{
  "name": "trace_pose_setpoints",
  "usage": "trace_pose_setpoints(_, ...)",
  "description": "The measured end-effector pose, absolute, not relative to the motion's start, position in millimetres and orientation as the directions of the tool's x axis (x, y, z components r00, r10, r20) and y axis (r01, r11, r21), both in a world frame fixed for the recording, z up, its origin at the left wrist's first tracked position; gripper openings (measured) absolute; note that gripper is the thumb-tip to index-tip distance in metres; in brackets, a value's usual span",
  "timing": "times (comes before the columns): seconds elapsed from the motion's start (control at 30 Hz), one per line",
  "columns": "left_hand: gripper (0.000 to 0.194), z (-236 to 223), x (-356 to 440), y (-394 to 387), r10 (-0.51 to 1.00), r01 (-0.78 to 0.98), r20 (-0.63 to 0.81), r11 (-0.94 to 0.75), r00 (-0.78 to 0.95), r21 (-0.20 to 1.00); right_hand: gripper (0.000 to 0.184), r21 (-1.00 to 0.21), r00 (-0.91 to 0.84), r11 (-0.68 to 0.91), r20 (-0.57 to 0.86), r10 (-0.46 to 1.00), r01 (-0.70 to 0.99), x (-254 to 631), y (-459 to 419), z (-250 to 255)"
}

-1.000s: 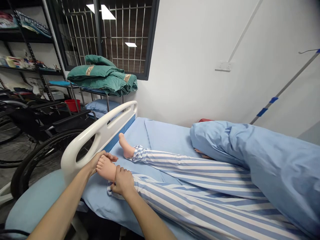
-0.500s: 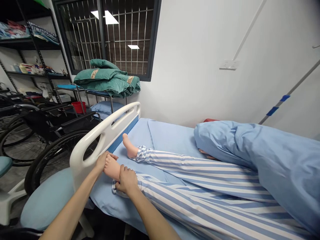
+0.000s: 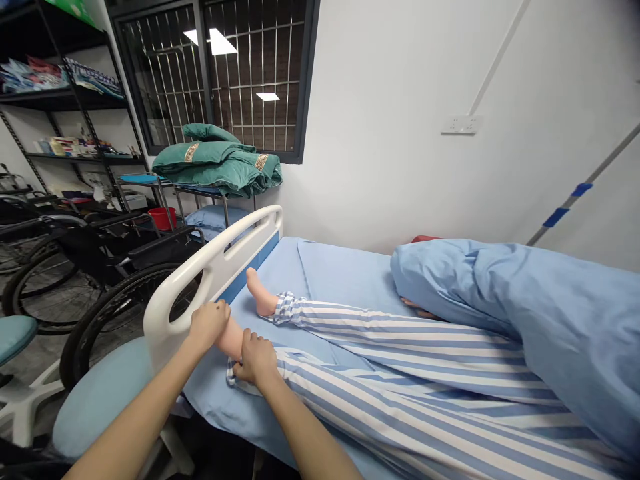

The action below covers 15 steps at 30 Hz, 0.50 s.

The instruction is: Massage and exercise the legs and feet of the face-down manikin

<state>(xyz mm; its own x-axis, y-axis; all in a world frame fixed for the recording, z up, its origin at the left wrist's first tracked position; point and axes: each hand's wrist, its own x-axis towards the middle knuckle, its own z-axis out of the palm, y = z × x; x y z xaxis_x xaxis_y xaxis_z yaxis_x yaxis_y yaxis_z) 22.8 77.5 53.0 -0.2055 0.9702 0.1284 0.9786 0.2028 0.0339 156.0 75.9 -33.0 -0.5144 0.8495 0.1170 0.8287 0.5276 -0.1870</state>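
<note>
The left hand [image 3: 209,325] closes over a bare foot [image 3: 229,337], and the right hand [image 3: 256,357] grips its ankle, just inside the white bed rail [image 3: 210,267]. Beyond that rail, a red bucket [image 3: 161,217] stands past a wheelchair [image 3: 80,257].

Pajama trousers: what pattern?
The pajama trousers have blue and white stripes, clearest in the head view.

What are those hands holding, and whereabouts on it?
The nearer bare foot of the figure in striped pajamas: left hand over the toe end, right hand around the ankle.
</note>
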Motion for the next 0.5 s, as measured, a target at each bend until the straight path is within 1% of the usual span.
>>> trace_pose_setpoints(0.03,0.042,56.2,24.3,79.8,0.970,0.978,0.130,0.207,-0.205,-0.003,0.059,-0.189,-0.514,0.525,0.110,0.851,0.830,156.0,76.0,-32.6)
trace_pose_setpoints(0.07,0.041,58.7,25.2,82.5,0.971,0.978,0.122,0.206,-0.203,-0.011,0.059,-0.192,-0.514,0.525,0.106,0.851,0.830,156.1,76.0,-32.2)
trace_pose_setpoints(0.1,0.039,60.6,25.3,85.7,0.975,0.980,0.102,0.200,-0.199,0.005,0.059,-0.196,-0.516,0.527,0.105,0.850,0.827,156.2,75.8,-31.9)
trace_pose_setpoints(0.2,0.033,64.7,18.2,99.5,0.986,0.979,-0.006,0.167,-0.168,0.119,0.059,-0.212,-0.521,0.533,0.116,0.846,0.819,157.0,75.3,-31.4)
trace_pose_setpoints(0.27,0.029,68.2,8.4,113.0,0.991,0.978,-0.075,0.123,-0.111,0.171,0.056,-0.249,-0.523,0.532,0.108,0.846,0.809,158.8,77.3,-29.2)
trace_pose_setpoints(0.3,0.028,70.5,2.8,121.0,0.990,0.971,-0.119,0.097,-0.072,0.220,0.052,-0.283,-0.533,0.535,0.093,0.841,0.796,160.3,80.0,-26.6)
trace_pose_setpoints(0.33,0.029,73.1,-2.7,129.5,0.985,0.948,-0.168,0.084,-0.033,0.306,0.048,-0.324,-0.553,0.545,0.076,0.830,0.774,162.3,84.3,-22.6)
trace_pose_setpoints(0.4,0.034,78.6,-12.3,147.2,0.967,0.844,-0.253,0.115,0.025,0.524,0.042,-0.402,-0.588,0.565,0.078,0.805,0.721,167.2,98.7,-10.4)
trace_pose_setpoints(0.43,0.037,80.9,-15.7,155.8,0.958,0.774,-0.284,0.151,0.040,0.616,0.040,-0.425,-0.592,0.572,0.100,0.800,0.701,169.7,108.9,-2.7)
trace_pose_setpoints(0.47,0.039,82.4,-18.0,163.9,0.950,0.709,-0.309,0.186,0.048,0.680,0.038,-0.432,-0.572,0.570,0.140,0.808,0.699,172.1,120.8,5.4)
trace_pose_setpoints(0.5,0.040,82.8,-19.2,171.3,0.944,0.667,-0.326,0.210,0.051,0.715,0.034,-0.425,-0.545,0.563,0.177,0.820,0.709,174.0,133.9,13.2)
